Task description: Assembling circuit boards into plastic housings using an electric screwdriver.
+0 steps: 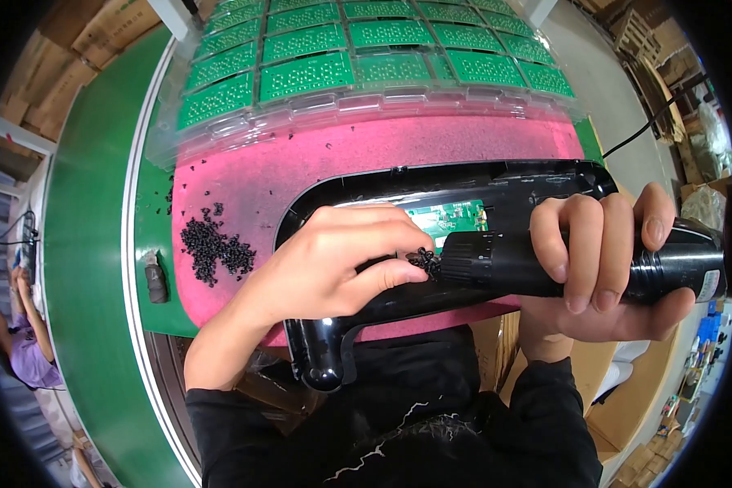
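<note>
My right hand (602,256) is wrapped round a black electric screwdriver (504,259), held level with its ribbed collar pointing left. At that end, the thumb and fingers of my left hand (354,260) pinch a bunch of small black screws (425,262). The driver's tip is hidden by the screws and fingers. Beneath both hands lies a black plastic housing (333,191), hollow side up, with a handle-like arm at its lower left. Inside it sits a green circuit board (447,218), partly covered by the driver and my left hand.
A pink mat (244,154) covers the green bench, with a pile of black screws (215,248) at left. Stacked clear trays of green circuit boards (305,77) stand behind. A small dark object (155,278) lies left of the mat. Another person (28,342) is at far left.
</note>
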Motion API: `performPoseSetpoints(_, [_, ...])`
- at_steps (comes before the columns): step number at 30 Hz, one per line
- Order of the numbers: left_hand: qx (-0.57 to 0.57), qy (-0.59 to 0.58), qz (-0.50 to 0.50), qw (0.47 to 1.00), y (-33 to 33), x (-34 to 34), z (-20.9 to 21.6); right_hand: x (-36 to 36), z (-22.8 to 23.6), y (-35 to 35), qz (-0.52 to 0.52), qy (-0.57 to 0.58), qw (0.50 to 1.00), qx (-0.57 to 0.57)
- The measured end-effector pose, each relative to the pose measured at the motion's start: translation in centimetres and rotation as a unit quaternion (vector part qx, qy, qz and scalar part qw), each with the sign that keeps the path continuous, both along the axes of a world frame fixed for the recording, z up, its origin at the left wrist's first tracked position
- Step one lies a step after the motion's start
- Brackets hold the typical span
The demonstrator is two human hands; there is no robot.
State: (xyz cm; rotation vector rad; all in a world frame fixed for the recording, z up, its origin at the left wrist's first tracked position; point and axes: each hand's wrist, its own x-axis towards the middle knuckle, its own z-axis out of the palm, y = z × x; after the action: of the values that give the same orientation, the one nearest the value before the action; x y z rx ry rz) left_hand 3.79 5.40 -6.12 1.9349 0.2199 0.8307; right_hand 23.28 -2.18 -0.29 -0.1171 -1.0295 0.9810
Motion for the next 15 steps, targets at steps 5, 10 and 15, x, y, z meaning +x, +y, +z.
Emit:
performPoseSetpoints(5, [0.26,0.025,0.096,0.961,-0.4,0.1,0.6,0.8,0.1,-0.5,0.014,-0.019,0.996,-0.082])
performPoseSetpoints(10, [0.235,0.025,0.105,0.966,-0.6,0.0,0.2,1.5,0.1,-0.7,0.02,-0.048,0.995,-0.086])
performPoseSetpoints(15, [0.191,0.005,0.186,0.964,-0.5,0.0,0.6,2.0,0.4,-0.7,-0.022,-0.023,0.999,-0.039])
